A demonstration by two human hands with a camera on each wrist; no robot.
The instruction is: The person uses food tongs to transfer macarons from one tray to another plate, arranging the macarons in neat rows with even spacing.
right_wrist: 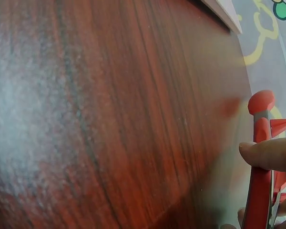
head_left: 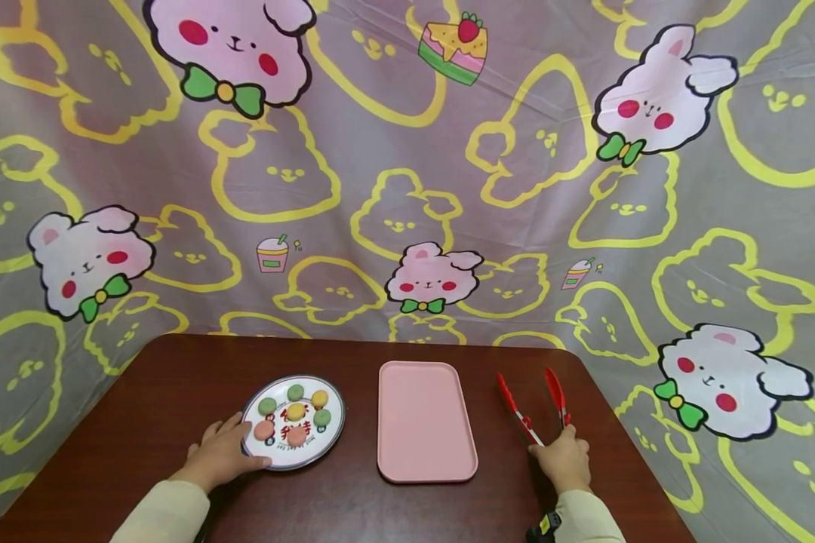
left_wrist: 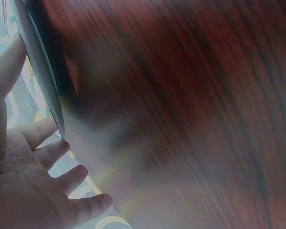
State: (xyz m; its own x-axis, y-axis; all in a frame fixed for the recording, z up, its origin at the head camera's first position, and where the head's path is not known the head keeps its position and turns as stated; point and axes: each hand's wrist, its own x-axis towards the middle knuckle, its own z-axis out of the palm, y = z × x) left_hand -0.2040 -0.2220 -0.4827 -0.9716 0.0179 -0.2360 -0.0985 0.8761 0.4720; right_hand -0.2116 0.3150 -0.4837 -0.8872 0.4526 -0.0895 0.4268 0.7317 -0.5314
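A round white plate [head_left: 315,449] with a blue rim and red lettering lies on the left, bearing several small macarons: green [head_left: 295,393], yellow [head_left: 296,412] and pink [head_left: 296,436]. My left hand [head_left: 226,451] touches its near-left rim, thumb and fingers spread along the edge. From the left wrist, that hand [left_wrist: 33,176] shows loosely spread fingers beside the plate's edge [left_wrist: 45,76]. On the right, my right hand [head_left: 565,461] grips red-tipped metal tongs [head_left: 508,394], whose two arms stand apart. The right wrist view has the thumb pressing a red part of the tongs [right_wrist: 259,191].
Between the hands lies a pink rectangular tray [head_left: 424,422]. All of it rests on a dark reddish-brown wooden table [head_left: 339,505] with rounded far corners. Behind and beside the table hangs a patterned cloth [head_left: 353,226]. A dark device [head_left: 543,526] sits at the right wrist.
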